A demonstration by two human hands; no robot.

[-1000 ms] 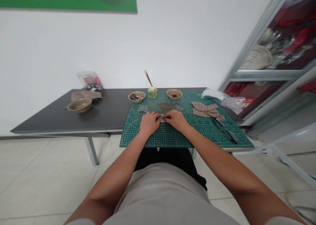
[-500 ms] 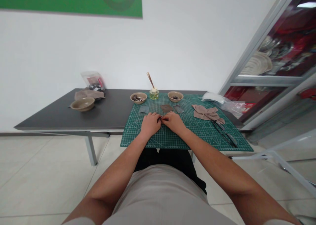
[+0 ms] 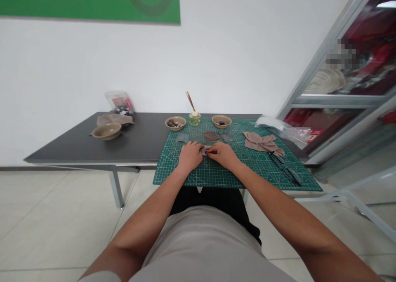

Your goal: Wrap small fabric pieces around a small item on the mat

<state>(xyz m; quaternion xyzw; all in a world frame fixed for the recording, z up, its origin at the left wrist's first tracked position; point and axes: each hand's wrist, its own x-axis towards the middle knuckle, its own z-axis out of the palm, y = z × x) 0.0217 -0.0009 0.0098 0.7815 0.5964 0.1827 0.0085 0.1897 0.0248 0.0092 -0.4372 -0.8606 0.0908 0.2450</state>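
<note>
My left hand (image 3: 190,155) and my right hand (image 3: 224,154) meet over the middle of a green cutting mat (image 3: 173,172). Between them lies a small piece of greyish cloth (image 3: 204,150), partly hidden by the fingers. The left fingers are bent down against its left side. On its right side, the right thumb and fingertips are pinched together. Just beyond the hands are a brown square patch (image 3: 210,136), a grey patch (image 3: 225,137) to its right and a blue-grey patch (image 3: 182,138) to its left.
Two tan bowls (image 3: 175,128) (image 3: 221,126) with small dark bits flank a reed-diffuser jar (image 3: 194,119). Crumpled brown cloth (image 3: 261,142) and thin dark-framed glasses (image 3: 286,169) lie right, plastic bags (image 3: 272,124) behind. Another bowl (image 3: 107,136) and a clear container (image 3: 119,100) stand left.
My hands have moved slightly apart, and the greyish piece now shows between them. The whole view has shifted a little.
</note>
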